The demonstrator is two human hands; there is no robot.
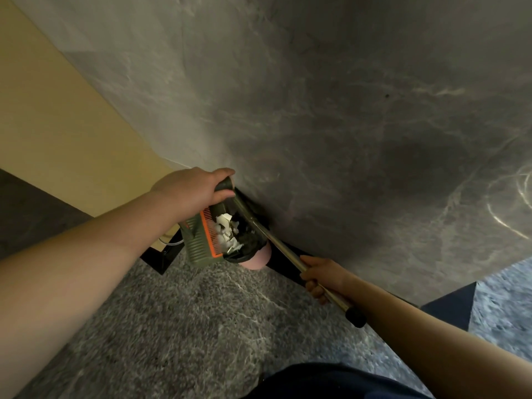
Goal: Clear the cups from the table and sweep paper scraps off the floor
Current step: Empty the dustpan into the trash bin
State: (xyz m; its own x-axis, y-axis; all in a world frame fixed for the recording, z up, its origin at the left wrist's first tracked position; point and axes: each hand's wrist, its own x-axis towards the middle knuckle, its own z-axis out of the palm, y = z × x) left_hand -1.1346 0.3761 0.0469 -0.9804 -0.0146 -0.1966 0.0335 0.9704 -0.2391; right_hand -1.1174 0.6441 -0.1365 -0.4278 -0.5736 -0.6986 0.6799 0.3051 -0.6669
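Both bare forearms reach forward and down, the left one entering from the lower left, the right from the lower right. The left hand [190,188] is curled closed, knuckles up, while the right hand [322,279] is fisted, fingers wrapped underneath.

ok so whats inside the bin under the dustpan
White paper scraps lie on a black bin liner inside the pink bin. The tilted green dustpan, held by the left hand, covers the bin's left side, so anything deeper is hidden.
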